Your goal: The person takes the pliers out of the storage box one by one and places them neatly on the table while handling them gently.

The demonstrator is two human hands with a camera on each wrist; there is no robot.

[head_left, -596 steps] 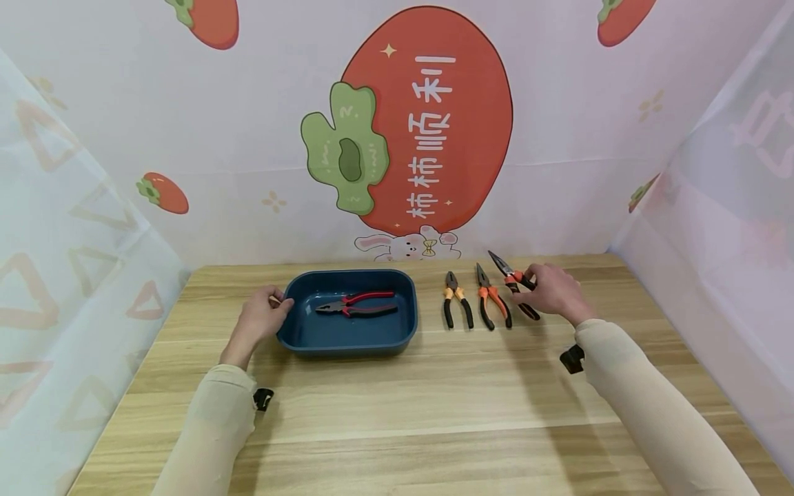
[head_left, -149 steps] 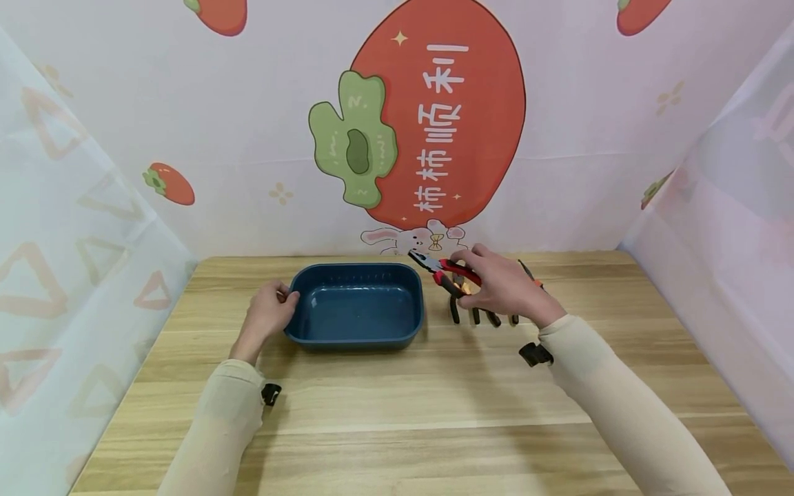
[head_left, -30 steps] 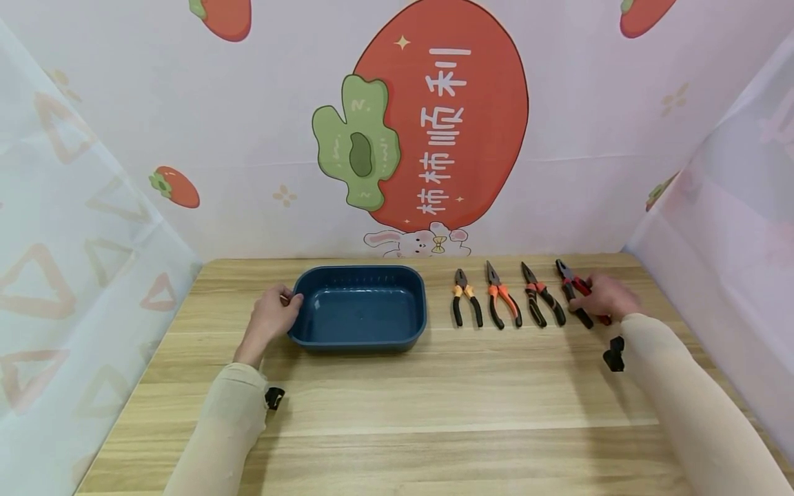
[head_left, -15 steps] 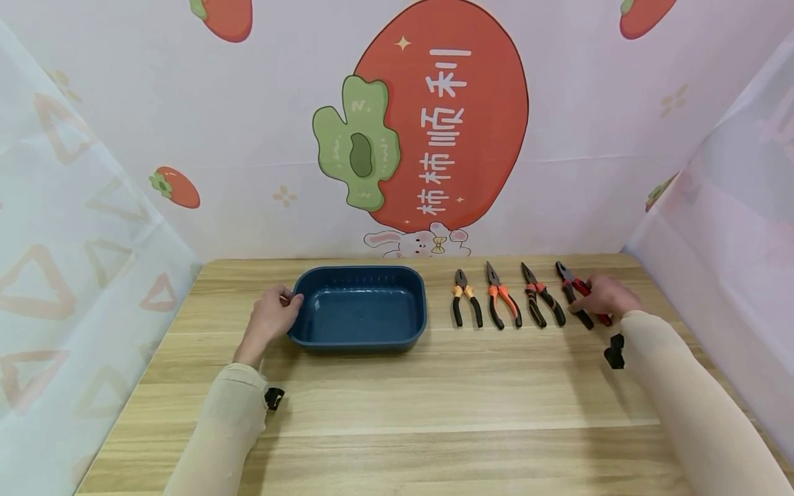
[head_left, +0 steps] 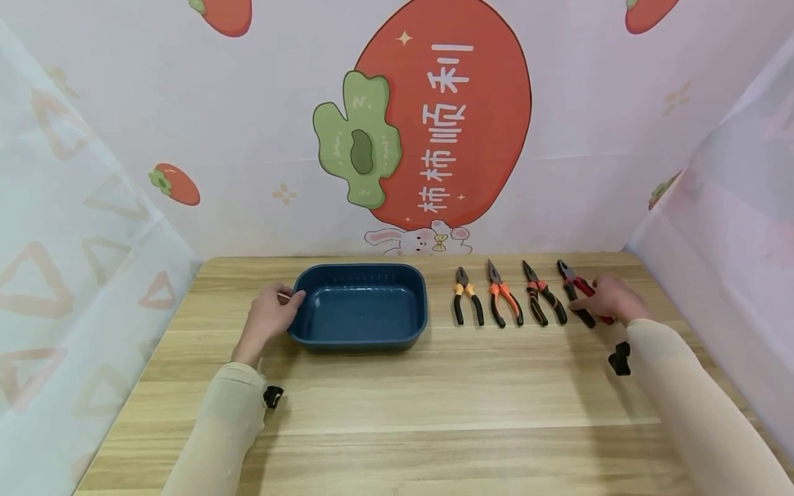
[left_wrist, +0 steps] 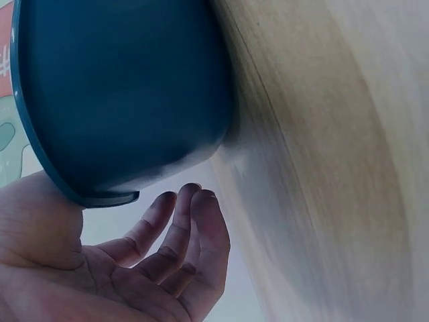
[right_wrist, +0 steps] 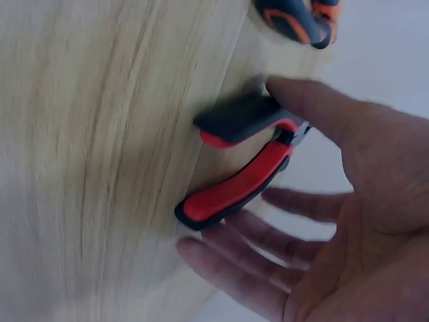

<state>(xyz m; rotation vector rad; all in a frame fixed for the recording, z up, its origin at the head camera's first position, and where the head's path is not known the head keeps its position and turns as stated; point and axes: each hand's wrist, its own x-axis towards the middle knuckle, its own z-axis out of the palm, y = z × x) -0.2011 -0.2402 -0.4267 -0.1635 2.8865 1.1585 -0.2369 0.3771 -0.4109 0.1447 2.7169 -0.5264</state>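
Note:
My left hand [head_left: 271, 313] is at the left end of a dark blue plastic tray [head_left: 360, 344]. Its thumb hooks over the rim; in the left wrist view the other fingers [left_wrist: 209, 221] curl loosely below the tray's outer wall [left_wrist: 120, 100]. At the far right of a row of tools, my right hand [head_left: 614, 300] spans the handles of red-and-black combination pliers [head_left: 584, 284] lying on the table. The right wrist view shows the thumb at one handle of the pliers [right_wrist: 234, 191] and the fingers along the other, with the handles spread apart.
Between the tray and my right hand lie yellow-and-black combination pliers [head_left: 468, 297], orange-and-black long-nose pliers [head_left: 505, 297] and black long-nose pliers with red accents [head_left: 544, 297]. The wooden table [head_left: 434, 399] meets a printed backdrop [head_left: 248, 227] behind and at both sides.
Earlier the red pliers lay in the tray, then my right hand carried them over the others; now they lie at the row's right end. The last second shows almost no movement.

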